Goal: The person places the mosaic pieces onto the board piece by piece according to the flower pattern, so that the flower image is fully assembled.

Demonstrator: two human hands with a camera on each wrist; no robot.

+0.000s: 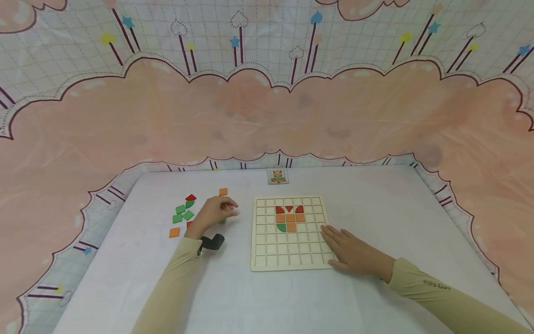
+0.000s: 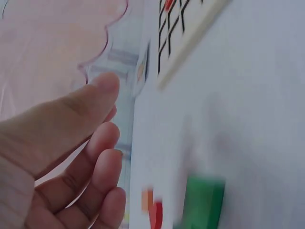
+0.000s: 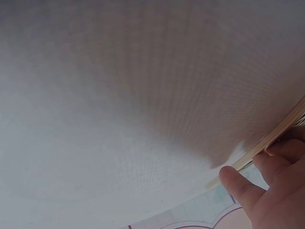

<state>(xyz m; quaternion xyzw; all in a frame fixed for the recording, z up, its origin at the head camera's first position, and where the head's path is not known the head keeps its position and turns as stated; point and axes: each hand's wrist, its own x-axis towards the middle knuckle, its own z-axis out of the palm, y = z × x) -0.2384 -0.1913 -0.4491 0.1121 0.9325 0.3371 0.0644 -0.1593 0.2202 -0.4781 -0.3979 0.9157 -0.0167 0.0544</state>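
Note:
My left hand [image 1: 214, 211] hovers over the loose pieces left of the board, its thumb and fingers loosely bent with a gap between the tips. In the left wrist view nothing shows between the thumb [image 2: 95, 98] and the fingers; a green piece [image 2: 202, 202] lies below. My right hand [image 1: 354, 250] lies with fairly straight fingers along the right edge of the pale wooden grid board [image 1: 267, 262]. Set in the board's upper middle are red pieces around a red triangle [image 1: 289, 208], several orange squares [image 1: 290, 217] and a green quarter-round piece [image 1: 281, 227].
Left of the board lie several green pieces [image 1: 177, 218], a red triangle [image 1: 190, 197] and an orange square [image 1: 174, 232]. Another orange square [image 1: 223, 191] is just beyond the left hand. A small pattern card [image 1: 277, 176] sits at the back. Patterned cloth [image 1: 267, 116] hangs behind the table.

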